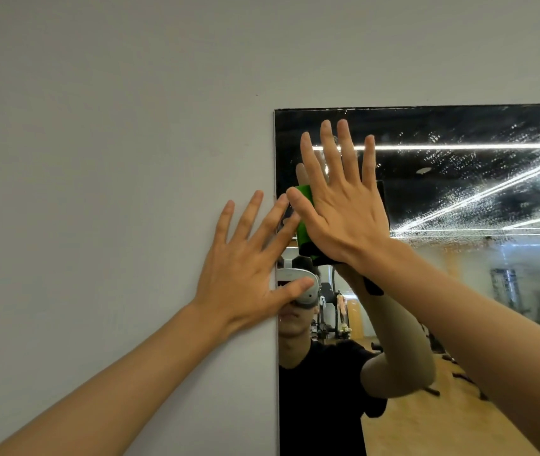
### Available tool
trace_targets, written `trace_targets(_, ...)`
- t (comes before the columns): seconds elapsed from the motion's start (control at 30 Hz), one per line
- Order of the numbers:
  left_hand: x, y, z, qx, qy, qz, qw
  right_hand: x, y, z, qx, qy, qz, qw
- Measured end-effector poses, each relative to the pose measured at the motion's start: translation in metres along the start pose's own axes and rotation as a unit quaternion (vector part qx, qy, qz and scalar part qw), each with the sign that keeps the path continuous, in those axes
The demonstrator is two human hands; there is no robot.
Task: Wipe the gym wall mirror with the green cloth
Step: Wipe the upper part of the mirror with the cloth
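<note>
The wall mirror [459, 192] fills the right half of the view, its top left corner near the centre. Its upper glass carries streaks and droplets. My right hand [344, 209] lies flat with fingers spread and presses the green cloth [305, 225] against the glass close to the mirror's left edge. Only a strip of the cloth shows beside the palm and thumb. My left hand [245, 274] rests flat across the mirror's left edge, fingers apart, mostly on the wall, holding nothing.
A plain grey wall [114, 159] lies to the left of and above the mirror. The mirror reflects a person in a black shirt [321, 390], a wooden gym floor and exercise machines [505, 287].
</note>
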State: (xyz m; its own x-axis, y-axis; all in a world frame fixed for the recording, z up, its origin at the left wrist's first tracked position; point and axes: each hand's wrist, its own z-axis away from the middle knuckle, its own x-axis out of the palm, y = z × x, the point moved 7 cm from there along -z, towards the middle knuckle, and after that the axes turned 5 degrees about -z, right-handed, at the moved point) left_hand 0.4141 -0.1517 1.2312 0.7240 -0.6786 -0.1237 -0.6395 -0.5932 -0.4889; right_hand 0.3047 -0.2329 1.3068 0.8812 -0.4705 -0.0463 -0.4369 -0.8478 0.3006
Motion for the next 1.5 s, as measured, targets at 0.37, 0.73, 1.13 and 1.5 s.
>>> trace_targets(0.37,0.002,0.001,-0.003,-0.005,0.006,0.003,1.000,-0.006,-0.006,0.021,-0.061,0.010,0.029,0.998)
trace_targets(0.73,0.004,0.002,0.002,-0.010,0.013,-0.018,1.000,0.004,0.006,0.073,-0.086,-0.055,0.013,0.995)
trace_targets(1.13,0.000,0.002,0.006,-0.038,0.024,-0.004,0.999,0.014,-0.004,-0.057,0.017,-0.058,-0.051,0.997)
trace_targets(1.5,-0.001,0.003,0.008,-0.038,0.031,-0.010,0.999,-0.012,0.086,-0.036,0.141,-0.026,-0.037,0.989)
